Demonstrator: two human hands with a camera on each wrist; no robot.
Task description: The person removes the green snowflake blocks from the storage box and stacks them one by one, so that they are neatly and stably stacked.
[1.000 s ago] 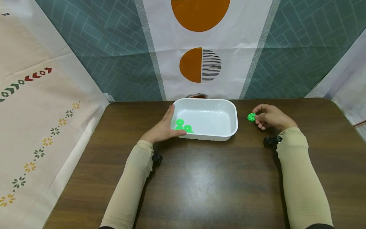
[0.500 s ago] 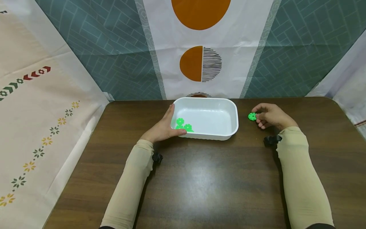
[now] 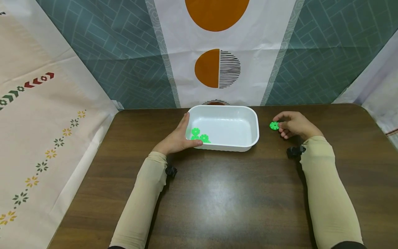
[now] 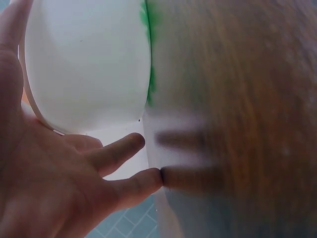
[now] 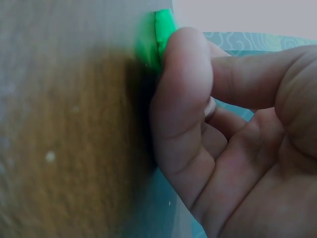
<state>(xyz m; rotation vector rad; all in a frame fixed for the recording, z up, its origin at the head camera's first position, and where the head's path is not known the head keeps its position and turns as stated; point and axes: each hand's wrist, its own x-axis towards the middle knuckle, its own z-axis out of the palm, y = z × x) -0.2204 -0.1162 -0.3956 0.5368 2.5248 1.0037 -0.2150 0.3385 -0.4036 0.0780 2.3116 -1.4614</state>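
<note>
With my right hand (image 3: 295, 125) I am pinching a green disc (image 3: 274, 126) between thumb and fingertip, just right of the tub (image 3: 233, 129), apart from its wall. It is lying very low over the table (image 3: 217, 193); whether it is touching the wood, I cannot tell. I am judging it light, thin and stiff, probably plastic, hardly fragile but perhaps slippery on its flat faces, so its notched edge is seeming the best place for taking hold. My left hand (image 3: 174, 140) is spreading across the tub's left end, thumb lying over the near rim, fingers reaching along the outside. The tub itself is looking light and smooth, likely sliding easily when unsteadied. Inside it, several other discs (image 3: 204, 138) are clustering in the near left corner, partly hidden by the wall. Between these and my pinched one, the tub's raised right side is standing in the way. Behind the tub a patterned backcloth (image 3: 136, 69) is hanging; well left of it, a cream cloth (image 3: 59, 114) is showing.
</note>
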